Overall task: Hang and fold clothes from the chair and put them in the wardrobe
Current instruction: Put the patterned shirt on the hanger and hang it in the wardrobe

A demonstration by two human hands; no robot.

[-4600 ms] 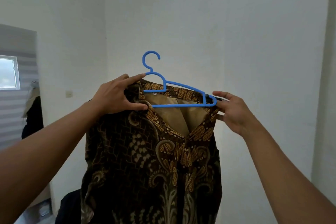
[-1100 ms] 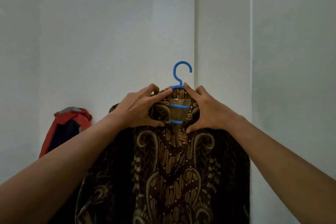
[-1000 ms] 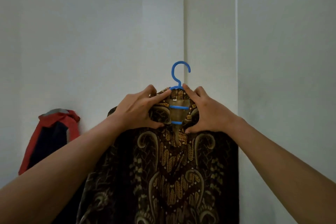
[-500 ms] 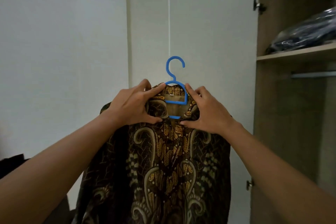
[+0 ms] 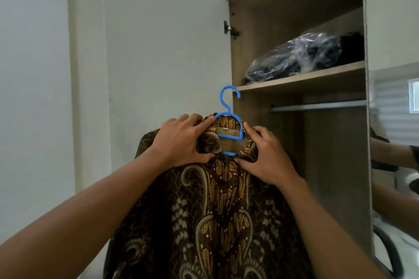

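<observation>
We face the open wardrobe (image 5: 249, 56). Its hanging rail (image 5: 317, 106) runs just under the shelf (image 5: 301, 78), which carries a plastic-wrapped bundle (image 5: 301, 56). The brown batik shirt (image 5: 215, 222) hangs from our grip in front of the wardrobe's left edge, not yet inside the compartment.

Our left hand (image 5: 179, 142) pinches the left side of the collar, and our right hand (image 5: 269, 156) pinches the right side. Between them the blue hanger (image 5: 227, 110) stands with its hook free and opening towards the rail.

The main risk, as we judge it, comes from this grip. We mostly hold cloth rather than plastic, so the hanger can tilt inside the neck as we reach in, and a shoulder may slip off. The gap between shelf and rail looks tight, so a hook carried too high may knock the shelf's front edge, and one carried too low may miss the rail. The wide shirt body may also drag on the wardrobe's left wall or snag the hinge (image 5: 230, 29).
</observation>
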